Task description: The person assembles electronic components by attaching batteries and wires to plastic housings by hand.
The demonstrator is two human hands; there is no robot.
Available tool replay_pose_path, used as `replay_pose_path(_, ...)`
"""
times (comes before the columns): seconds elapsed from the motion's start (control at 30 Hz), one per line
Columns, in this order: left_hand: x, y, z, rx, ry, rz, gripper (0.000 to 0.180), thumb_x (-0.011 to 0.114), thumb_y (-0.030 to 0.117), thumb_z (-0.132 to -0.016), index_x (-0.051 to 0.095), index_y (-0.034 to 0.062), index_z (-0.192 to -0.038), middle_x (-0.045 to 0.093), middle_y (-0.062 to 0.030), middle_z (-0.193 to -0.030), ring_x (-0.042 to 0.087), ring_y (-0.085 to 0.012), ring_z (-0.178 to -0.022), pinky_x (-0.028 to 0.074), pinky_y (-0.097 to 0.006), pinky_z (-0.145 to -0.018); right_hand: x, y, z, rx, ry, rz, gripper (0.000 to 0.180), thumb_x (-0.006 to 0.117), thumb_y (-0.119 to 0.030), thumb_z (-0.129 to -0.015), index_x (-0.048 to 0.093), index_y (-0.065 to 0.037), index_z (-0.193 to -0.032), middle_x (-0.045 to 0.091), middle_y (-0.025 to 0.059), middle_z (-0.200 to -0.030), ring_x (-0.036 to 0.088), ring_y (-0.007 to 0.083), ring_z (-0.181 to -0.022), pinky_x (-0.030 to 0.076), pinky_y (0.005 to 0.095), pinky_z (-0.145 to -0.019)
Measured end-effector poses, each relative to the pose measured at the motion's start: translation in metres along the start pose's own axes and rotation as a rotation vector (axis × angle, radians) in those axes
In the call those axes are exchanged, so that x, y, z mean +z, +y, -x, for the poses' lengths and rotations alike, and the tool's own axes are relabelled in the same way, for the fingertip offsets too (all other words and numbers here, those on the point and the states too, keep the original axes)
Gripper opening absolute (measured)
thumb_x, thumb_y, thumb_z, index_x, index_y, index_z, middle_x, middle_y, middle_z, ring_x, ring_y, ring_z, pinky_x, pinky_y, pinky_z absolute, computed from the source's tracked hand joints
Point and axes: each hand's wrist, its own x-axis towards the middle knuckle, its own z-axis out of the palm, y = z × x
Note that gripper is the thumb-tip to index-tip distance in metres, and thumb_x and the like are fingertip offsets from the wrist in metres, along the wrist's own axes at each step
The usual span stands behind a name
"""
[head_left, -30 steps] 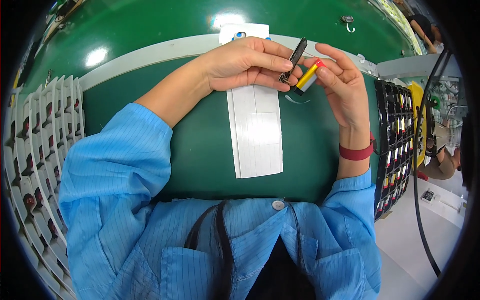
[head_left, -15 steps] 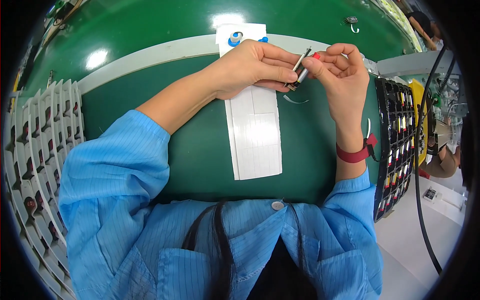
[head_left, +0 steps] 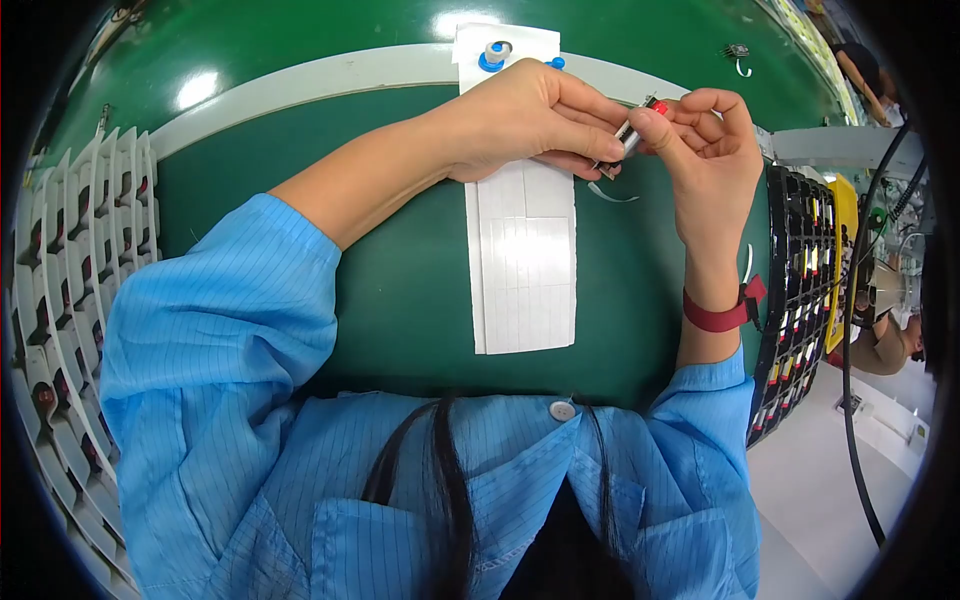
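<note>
Above the green mat, the thumb and fingers of my left hand pinch a small electronic part with a silver cylindrical cell on it. The part tilts up to the right. My right hand is closed at the cell's red end, its thumb and index finger pressed there. How much of the part my right fingers grip is hard to make out. Below the part, a thin curled white strip shows over the mat. A sheet of white strips lies partly beneath my left hand.
On my left stands a white slotted rack with small dark parts. A black tray of silver and red-ended cells is on my right, beside a black cable. Beyond my hands sit a blue-and-white round item and a small component.
The part has turned in my fingers: its thin board-like edge showed earlier, and now the silver cell faces up. Both hands appear slightly farther right, along with the whole view.
</note>
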Motion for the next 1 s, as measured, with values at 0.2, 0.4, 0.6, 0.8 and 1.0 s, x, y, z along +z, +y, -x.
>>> replay_pose_path(0.2,0.015,0.000,0.009,0.183,0.100,-0.528,0.030,0.059,0.008,-0.081,0.056,-0.0032,-0.109,0.062,-0.0083,-0.090,0.059,-0.0099,-0.077,0.049,-0.023,-0.072,0.004,0.004,0.001,0.065,0.033,-0.072,0.030,0.070,-0.001,-0.071,0.047,0.003,-0.090,0.059,0.0076,-0.072,0.058,0.0117,-0.063,0.049,0.0204,-0.055)
replay_pose_path(0.4,0.006,-0.007,0.003,0.166,0.080,-0.236,0.022,0.056,0.011,-0.082,0.059,-0.0031,-0.098,0.061,-0.0057,-0.079,0.056,-0.0084,-0.071,0.046,-0.021,-0.068,-0.010,0.008,-0.006,0.309,-0.075,-0.420,0.026,0.064,-0.005,-0.077,0.049,-0.001,-0.097,0.062,0.0065,-0.078,0.057,0.0105,-0.065,0.046,0.0206,-0.059)
replay_pose_path(0.6,0.009,0.002,0.004,0.107,-0.011,-0.228,0.024,0.049,0.015,-0.088,0.056,-0.0026,-0.102,0.061,-0.0050,-0.086,0.055,-0.0080,-0.075,0.046,-0.021,-0.071,-0.016,0.018,-0.006,0.209,-0.100,-0.251,0.024,0.061,-0.010,-0.081,0.050,-0.001,-0.100,0.062,0.0078,-0.084,0.058,0.0120,-0.071,0.047,0.0234,-0.064)
replay_pose_path(0.8,-0.022,0.033,-0.021,0.253,0.262,-0.569,0.032,0.059,0.018,-0.079,0.057,-0.0003,-0.105,0.061,-0.0070,-0.086,0.056,-0.0150,-0.079,0.044,-0.026,-0.072,-0.044,0.048,-0.015,0.393,0.190,-0.620,0.022,0.054,-0.018,-0.086,0.052,0.000,-0.097,0.058,0.0087,-0.084,0.057,0.0159,-0.077,0.047,0.0259,-0.073)
replay_pose_path(1.0,-0.104,0.052,-0.049,0.206,0.514,-1.176,0.033,0.065,0.021,-0.074,0.060,0.0060,-0.102,0.060,-0.0065,-0.073,0.056,-0.0151,-0.067,0.045,-0.028,-0.063,-0.030,0.031,0.011,0.352,-0.064,-0.371,0.016,0.059,-0.013,-0.082,0.055,-0.001,-0.092,0.058,0.0041,-0.078,0.055,0.0105,-0.068,0.047,0.0231,-0.061)
